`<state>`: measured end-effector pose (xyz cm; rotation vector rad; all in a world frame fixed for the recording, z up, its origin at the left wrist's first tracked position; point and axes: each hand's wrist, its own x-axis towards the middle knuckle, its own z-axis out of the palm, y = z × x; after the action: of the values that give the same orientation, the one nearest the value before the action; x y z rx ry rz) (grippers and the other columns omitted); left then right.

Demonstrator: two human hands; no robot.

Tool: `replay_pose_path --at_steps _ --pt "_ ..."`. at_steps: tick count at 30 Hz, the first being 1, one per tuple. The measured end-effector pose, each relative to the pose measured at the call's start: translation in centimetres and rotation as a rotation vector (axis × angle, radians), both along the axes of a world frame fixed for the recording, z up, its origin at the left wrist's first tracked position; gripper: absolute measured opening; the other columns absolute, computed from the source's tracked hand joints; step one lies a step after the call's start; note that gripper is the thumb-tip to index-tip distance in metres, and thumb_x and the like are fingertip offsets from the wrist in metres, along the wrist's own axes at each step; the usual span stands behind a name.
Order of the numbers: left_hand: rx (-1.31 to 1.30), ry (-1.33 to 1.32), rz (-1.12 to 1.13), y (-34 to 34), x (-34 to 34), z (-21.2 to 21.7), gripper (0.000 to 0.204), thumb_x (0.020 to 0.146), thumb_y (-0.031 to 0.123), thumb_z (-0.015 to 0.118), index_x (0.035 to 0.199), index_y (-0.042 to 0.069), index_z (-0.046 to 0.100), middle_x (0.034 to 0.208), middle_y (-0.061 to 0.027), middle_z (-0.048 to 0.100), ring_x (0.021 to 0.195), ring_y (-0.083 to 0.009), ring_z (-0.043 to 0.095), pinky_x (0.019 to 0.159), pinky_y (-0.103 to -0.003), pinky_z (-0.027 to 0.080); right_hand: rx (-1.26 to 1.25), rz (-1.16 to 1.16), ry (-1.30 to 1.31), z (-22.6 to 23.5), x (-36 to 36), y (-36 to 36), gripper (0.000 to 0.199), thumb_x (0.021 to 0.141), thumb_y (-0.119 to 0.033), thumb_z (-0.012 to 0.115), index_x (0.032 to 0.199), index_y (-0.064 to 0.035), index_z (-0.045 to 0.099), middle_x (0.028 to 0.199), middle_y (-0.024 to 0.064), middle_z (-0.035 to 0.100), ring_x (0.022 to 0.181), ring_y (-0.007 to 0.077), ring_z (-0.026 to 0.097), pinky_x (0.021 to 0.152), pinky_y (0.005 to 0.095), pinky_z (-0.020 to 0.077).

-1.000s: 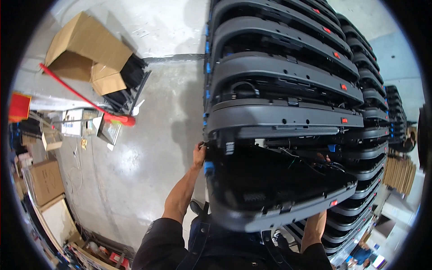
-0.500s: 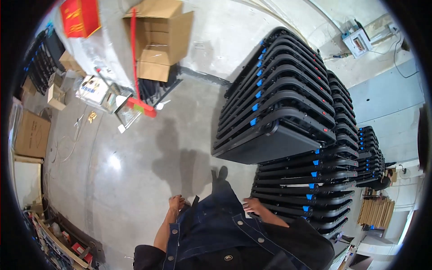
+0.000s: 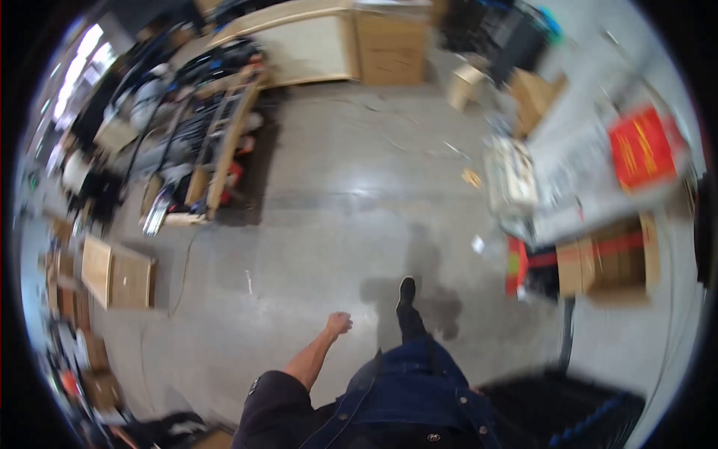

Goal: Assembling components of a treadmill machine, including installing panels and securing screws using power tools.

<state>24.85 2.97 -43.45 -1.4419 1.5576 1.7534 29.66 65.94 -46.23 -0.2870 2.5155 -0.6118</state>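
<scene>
Grip: left hand (image 3: 339, 323) holds nothing, fingers curled loosely together, hanging over bare concrete at the end of an outstretched forearm. Right hand is out of view.
Nearest thing: black shoe (image 3: 407, 287), forward of the hand and to its right, planted on the concrete floor (image 3: 329, 187) with a dark shadow around it.
Shoe look: black, narrow, toe pointing up the frame; dark trouser leg runs down from it to a blue denim garment at the lower edge.
Open room: wide stretch of grey, glossy floor ahead, lit by a pale glare near the centre.
Left edge: wooden rack (image 3: 224, 142) loaded with dark gear, blurred; flat cardboard boxes (image 3: 120, 273) lying nearer, well apart from the hand.
Right edge: red box (image 3: 642, 147) on a pale surface, brown carton (image 3: 609, 262) below it, red item beside the carton.
Far edge: tall cardboard box (image 3: 390, 45) and a long pale counter.
Lower right: stack of black trays (image 3: 568, 411), close to the person's right side.
Floor litter: small scraps near the right clutter, too blurred to identify.
</scene>
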Motion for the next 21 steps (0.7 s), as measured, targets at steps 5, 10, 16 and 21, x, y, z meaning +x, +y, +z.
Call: replay_pose_path --at_steps 5,10,16,21 --pt "0.041 0.082 0.385 -8.4 -1.2 2.9 0.027 0.094 0.028 0.065 0.110 0.006 0.067 0.089 -0.0079 0.071 0.075 -0.0183 0.070 0.064 -0.031 0.057 -1.597 0.123 -0.312 -0.2 -24.0 -12.2 0.017 0.090 -0.019 0.058 0.091 -0.0047 0.067 0.070 0.0094 0.064 0.062 0.0265 0.066 0.056 0.0528 0.0540" --pt "-0.193 0.576 0.641 -17.9 -12.9 23.7 0.026 0.095 0.030 0.070 0.096 0.004 0.066 0.081 -0.0061 0.069 0.070 -0.0124 0.064 0.063 -0.029 0.052 -0.368 -0.547 -0.489 5.6 -55.0 -34.7 0.013 0.087 -0.013 0.052 0.084 -0.0039 0.061 0.064 0.0145 0.062 0.050 0.0287 0.062 0.044 0.0410 0.0507" --pt "-1.501 1.446 0.574 -28.0 -21.4 58.1 0.011 0.095 -0.004 0.055 0.101 0.005 0.057 0.082 -0.0085 0.064 0.073 -0.0197 0.063 0.066 -0.028 0.052 -0.483 -0.080 -0.330 15.9 -77.2 -70.9 0.020 0.094 -0.022 0.059 0.097 -0.0015 0.059 0.069 0.0095 0.063 0.050 0.0180 0.061 0.042 0.0306 0.0477" --pt "-1.448 1.945 0.334 -37.0 -20.0 64.5 0.012 0.095 0.015 0.065 0.106 0.013 0.064 0.095 -0.0023 0.069 0.080 -0.0211 0.062 0.063 -0.034 0.050 -0.447 0.226 -0.368 20.0 -73.6 -94.9 0.031 0.096 -0.024 0.061 0.119 -0.0035 0.061 0.086 0.0071 0.068 0.066 0.0135 0.066 0.055 0.0286 0.0552"
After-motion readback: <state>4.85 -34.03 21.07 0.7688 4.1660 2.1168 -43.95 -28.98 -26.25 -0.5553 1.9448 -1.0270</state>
